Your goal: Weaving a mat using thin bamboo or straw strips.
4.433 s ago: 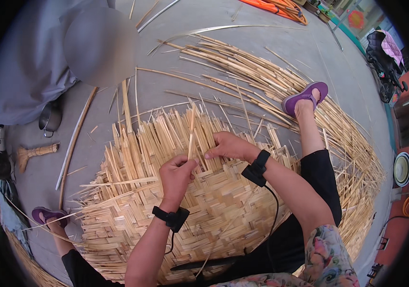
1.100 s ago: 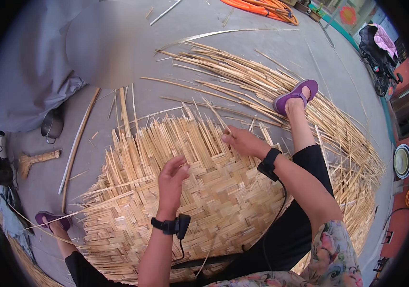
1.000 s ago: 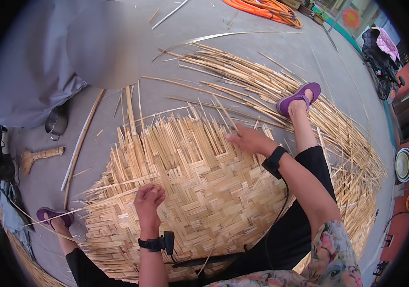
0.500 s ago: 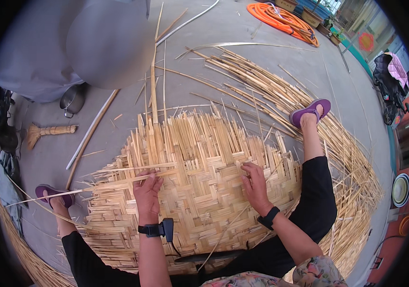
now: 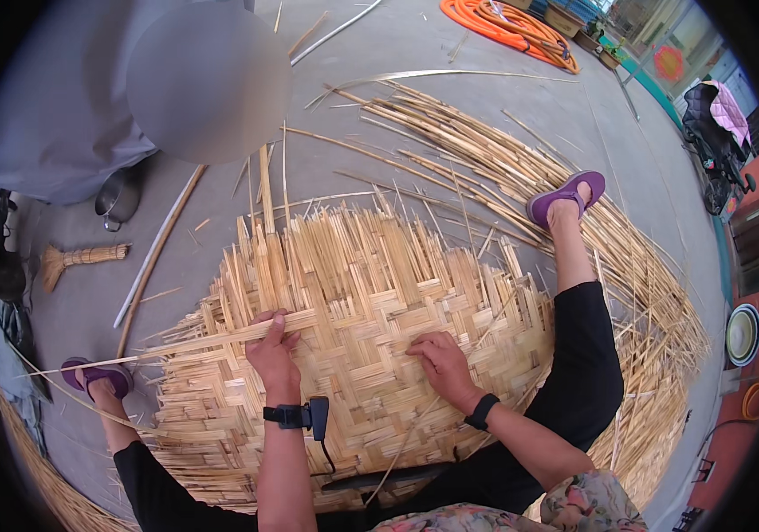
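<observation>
My left hand (image 5: 271, 355) has its fingers closed on a pale horizontal strip (image 5: 220, 340) at the left part of a woven cane mat (image 5: 366, 346), which has ragged, unwoven ends along its far edge. My right hand (image 5: 446, 372) lies on the weave right of centre, fingers loosely bent and apart, holding nothing that I can see. Both wrists wear black straps. My legs are spread around the mat, in purple sandals.
Long loose canes (image 5: 450, 133) run beneath my right foot. Beyond are an orange hose coil (image 5: 508, 31) and a grey draped shape (image 5: 51, 115), partly blurred. At left sit a metal pot (image 5: 117, 199) and straw brush (image 5: 86, 257); at right, stacked basins (image 5: 741, 335).
My right hand has left the upright strip it held near the far edge and dropped lower onto the weave. My left hand has moved left from mid-mat to the horizontal strip.
</observation>
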`<state>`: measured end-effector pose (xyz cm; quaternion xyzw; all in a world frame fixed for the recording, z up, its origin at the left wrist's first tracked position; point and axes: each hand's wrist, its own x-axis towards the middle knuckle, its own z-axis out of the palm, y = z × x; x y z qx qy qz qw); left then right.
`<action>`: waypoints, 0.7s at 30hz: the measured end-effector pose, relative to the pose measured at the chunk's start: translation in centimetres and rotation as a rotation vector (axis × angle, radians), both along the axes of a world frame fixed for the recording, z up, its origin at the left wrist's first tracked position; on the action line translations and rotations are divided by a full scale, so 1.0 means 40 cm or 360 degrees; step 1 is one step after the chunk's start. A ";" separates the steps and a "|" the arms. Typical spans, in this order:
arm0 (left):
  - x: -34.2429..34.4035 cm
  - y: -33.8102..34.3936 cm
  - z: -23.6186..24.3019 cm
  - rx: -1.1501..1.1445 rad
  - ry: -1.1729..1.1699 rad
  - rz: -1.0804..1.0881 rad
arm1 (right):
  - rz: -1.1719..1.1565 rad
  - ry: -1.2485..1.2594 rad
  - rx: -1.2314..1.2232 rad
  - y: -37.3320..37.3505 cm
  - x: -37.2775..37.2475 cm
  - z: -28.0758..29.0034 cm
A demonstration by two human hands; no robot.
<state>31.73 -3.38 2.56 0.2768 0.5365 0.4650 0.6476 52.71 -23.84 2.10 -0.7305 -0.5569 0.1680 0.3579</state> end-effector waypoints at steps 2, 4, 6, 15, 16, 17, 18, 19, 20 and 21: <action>0.017 -0.005 -0.014 -0.0023 0.0057 0.0092 | 0.0004 0.0090 -0.0002 0.001 0.001 -0.002; 0.035 -0.019 -0.027 -0.0054 0.0155 0.0118 | 0.0009 0.0057 -0.0016 0.002 -0.001 -0.002; 0.039 -0.028 -0.033 -0.0017 0.0164 0.0044 | 0.0030 0.0043 -0.0014 0.004 -0.003 0.003; -0.002 -0.007 -0.043 -0.0064 -0.0086 0.0191 | -0.0095 -0.0272 0.0035 0.085 0.071 0.035; 0.003 -0.010 -0.045 0.0015 -0.0172 0.0242 | -0.0108 -0.0468 -0.0051 0.104 0.077 0.027; 0.005 -0.013 -0.046 -0.0034 -0.0129 0.0293 | -0.0104 -0.0715 -0.0063 0.115 0.078 0.019; 0.003 -0.013 -0.046 0.0057 0.0003 0.0142 | -0.0112 -0.0669 -0.0136 0.123 0.079 0.012; -0.004 -0.015 -0.043 0.0136 0.0179 0.0032 | -0.0023 -0.0738 -0.0194 0.128 0.080 0.008; -0.019 -0.014 -0.037 0.0149 0.0141 0.0013 | 0.0073 -0.0770 -0.0386 0.128 0.078 0.009; -0.037 -0.012 -0.030 0.0125 0.0113 -0.0086 | 0.0092 -0.0801 -0.0236 0.126 0.078 0.015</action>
